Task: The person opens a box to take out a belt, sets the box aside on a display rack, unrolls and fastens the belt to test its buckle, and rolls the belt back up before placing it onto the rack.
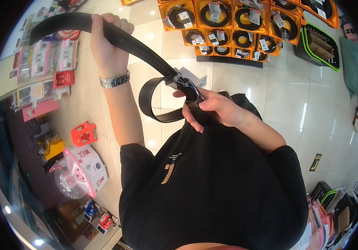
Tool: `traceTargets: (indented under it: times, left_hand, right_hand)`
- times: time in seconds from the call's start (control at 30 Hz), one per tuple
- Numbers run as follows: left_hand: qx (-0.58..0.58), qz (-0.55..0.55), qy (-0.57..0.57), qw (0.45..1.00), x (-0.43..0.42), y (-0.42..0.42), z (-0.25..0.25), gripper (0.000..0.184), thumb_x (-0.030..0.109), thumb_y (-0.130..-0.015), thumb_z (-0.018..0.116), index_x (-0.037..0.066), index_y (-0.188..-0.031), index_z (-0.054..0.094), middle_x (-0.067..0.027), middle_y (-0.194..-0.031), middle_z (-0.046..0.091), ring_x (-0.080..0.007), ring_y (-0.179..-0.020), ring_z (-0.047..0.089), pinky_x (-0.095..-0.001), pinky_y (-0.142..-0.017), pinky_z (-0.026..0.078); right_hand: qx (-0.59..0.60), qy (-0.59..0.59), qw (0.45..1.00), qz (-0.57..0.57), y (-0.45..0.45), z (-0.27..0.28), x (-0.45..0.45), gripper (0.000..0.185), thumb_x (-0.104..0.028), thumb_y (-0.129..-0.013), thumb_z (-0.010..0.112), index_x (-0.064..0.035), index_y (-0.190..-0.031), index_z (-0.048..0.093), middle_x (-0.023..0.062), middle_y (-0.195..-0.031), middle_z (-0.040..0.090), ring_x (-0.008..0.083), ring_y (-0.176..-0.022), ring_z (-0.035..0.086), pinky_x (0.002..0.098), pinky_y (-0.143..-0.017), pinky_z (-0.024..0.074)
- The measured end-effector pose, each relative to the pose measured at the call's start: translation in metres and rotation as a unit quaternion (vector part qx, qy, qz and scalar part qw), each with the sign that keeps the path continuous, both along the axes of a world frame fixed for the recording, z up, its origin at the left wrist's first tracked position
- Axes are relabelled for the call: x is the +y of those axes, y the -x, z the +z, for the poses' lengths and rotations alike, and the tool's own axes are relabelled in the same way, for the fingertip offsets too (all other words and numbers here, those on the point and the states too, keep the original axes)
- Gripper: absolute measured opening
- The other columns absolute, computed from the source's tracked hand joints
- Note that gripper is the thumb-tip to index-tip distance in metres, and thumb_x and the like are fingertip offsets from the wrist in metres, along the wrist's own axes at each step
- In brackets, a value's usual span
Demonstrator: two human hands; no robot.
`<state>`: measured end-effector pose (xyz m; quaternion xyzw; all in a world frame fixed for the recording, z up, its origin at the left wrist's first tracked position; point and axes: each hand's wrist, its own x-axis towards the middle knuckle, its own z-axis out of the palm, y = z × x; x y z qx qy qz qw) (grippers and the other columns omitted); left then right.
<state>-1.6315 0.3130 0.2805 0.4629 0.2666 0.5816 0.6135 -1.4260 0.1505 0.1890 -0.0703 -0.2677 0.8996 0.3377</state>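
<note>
A black leather belt (139, 51) stretches between my two hands. My left hand (109, 46), a silver watch (115, 79) on its wrist, is closed around the strap. The belt's free end curves out beyond that hand to the left. The metal buckle (178, 79) is threaded on the strap close to my right hand (220, 107). With thumb and fingers, my right hand grips the belt just by the buckle. Below the buckle, the strap bends into a loop on the left side.
Several coiled belts in orange boxes (214, 14) stand on a display ahead. A black basket with green rim (317, 46) sits on the tiled floor (285, 91) at right. Packaged goods (41, 62) hang at left, near a red stool (83, 133) and a pink-and-white machine (89, 168).
</note>
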Motion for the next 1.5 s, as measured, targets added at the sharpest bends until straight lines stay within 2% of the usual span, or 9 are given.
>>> traceTargets:
  times: [0.33,0.43,0.53,0.63,0.9,1.17,1.23,1.33,1.5]
  left_hand:
    - [-0.012,0.024,0.013,1.000,-0.015,-0.006,0.009,0.033,0.033,-0.096,0.047,0.006,-0.076,0.049,0.0026,-0.060,0.030,-0.0116,-0.056,0.024,-0.0279,-0.056,0.023]
    - [-0.054,0.015,-0.023,0.998,-0.022,0.004,0.018,0.033,0.038,-0.092,0.053,0.008,-0.077,0.049,0.0030,-0.061,0.028,-0.0114,-0.057,0.024,-0.0292,-0.059,0.024]
    - [-0.136,-0.005,-0.035,0.990,-0.039,0.003,0.023,0.038,0.043,-0.085,0.061,0.007,-0.087,0.048,0.0010,-0.069,0.034,-0.0129,-0.064,0.031,-0.0293,-0.066,0.029]
    - [-0.185,-0.059,0.041,0.980,-0.060,-0.012,0.014,0.040,0.042,-0.085,0.060,0.007,-0.096,0.045,-0.0011,-0.077,0.037,-0.0144,-0.072,0.036,-0.0294,-0.072,0.032]
    - [-0.427,-0.141,0.125,0.885,-0.072,-0.019,-0.021,0.033,0.030,-0.099,0.036,0.008,-0.084,0.057,0.0043,-0.056,0.027,-0.0093,-0.048,0.025,-0.0249,-0.053,0.028]
    - [-0.333,-0.139,-0.030,0.932,-0.088,0.000,-0.038,0.039,0.040,-0.098,0.039,0.011,-0.099,0.064,0.0040,-0.056,0.043,-0.0083,-0.047,0.032,-0.0270,-0.058,0.031]
    - [-0.278,-0.083,-0.027,0.957,-0.094,0.005,-0.047,0.039,0.042,-0.097,0.040,0.010,-0.099,0.063,0.0013,-0.065,0.049,-0.0116,-0.057,0.042,-0.0307,-0.067,0.036]
    - [-0.065,0.121,0.072,0.988,-0.098,-0.002,-0.066,0.039,0.044,-0.095,0.045,0.008,-0.097,0.059,-0.0033,-0.082,0.052,-0.0192,-0.080,0.048,-0.0349,-0.082,0.040]
    - [0.235,0.166,0.175,0.942,-0.100,0.024,-0.126,0.041,0.040,-0.097,0.045,0.005,-0.081,0.056,-0.0004,-0.065,0.050,-0.0091,-0.059,0.044,-0.0238,-0.055,0.035]
  right_hand:
    - [0.053,0.008,0.998,0.046,0.002,0.000,0.000,0.039,-0.026,-0.097,0.041,-0.0017,-0.127,0.038,0.0077,-0.078,0.056,0.0142,-0.061,0.056,0.0274,-0.062,0.0462]
    - [-0.079,-0.050,0.993,-0.065,0.004,0.002,0.000,0.040,-0.024,-0.093,0.055,-0.0032,-0.124,0.042,0.0045,-0.076,0.054,0.0106,-0.062,0.053,0.0248,-0.061,0.0446]
    - [-0.360,-0.286,0.840,-0.288,0.004,0.009,-0.002,0.056,-0.010,-0.078,0.072,0.0013,-0.125,0.044,0.0108,-0.110,0.056,0.0240,-0.098,0.058,0.0320,-0.087,0.0459]
    - [-0.440,-0.377,0.735,-0.353,0.003,0.011,0.002,0.053,-0.012,-0.076,0.074,0.0004,-0.121,0.049,0.0131,-0.110,0.057,0.0258,-0.097,0.059,0.0315,-0.085,0.0465]
    - [-0.404,-0.299,0.790,-0.351,-0.005,0.006,0.002,0.050,-0.022,-0.077,0.074,-0.0012,-0.118,0.053,0.0149,-0.103,0.064,0.0213,-0.091,0.065,0.0313,-0.080,0.0495]
    - [-0.409,-0.254,0.796,-0.367,-0.009,0.000,0.006,0.035,-0.018,-0.077,0.075,-0.0024,-0.104,0.060,0.0101,-0.092,0.067,0.0211,-0.084,0.066,0.0303,-0.077,0.0504]
    - [-0.441,-0.424,0.666,-0.427,-0.013,-0.001,0.007,0.033,-0.017,-0.074,0.076,-0.0050,-0.101,0.061,0.0081,-0.086,0.065,0.0244,-0.080,0.063,0.0331,-0.076,0.0479]
    - [-0.448,-0.482,0.616,-0.433,-0.020,0.012,0.008,0.033,-0.015,-0.070,0.076,-0.0062,-0.098,0.061,0.0051,-0.081,0.062,0.0238,-0.075,0.059,0.0346,-0.071,0.0424]
    - [-0.497,-0.533,0.542,-0.418,-0.022,0.012,0.009,0.036,-0.011,-0.069,0.075,-0.0055,-0.100,0.058,0.0041,-0.082,0.061,0.0220,-0.075,0.057,0.0344,-0.072,0.0385]
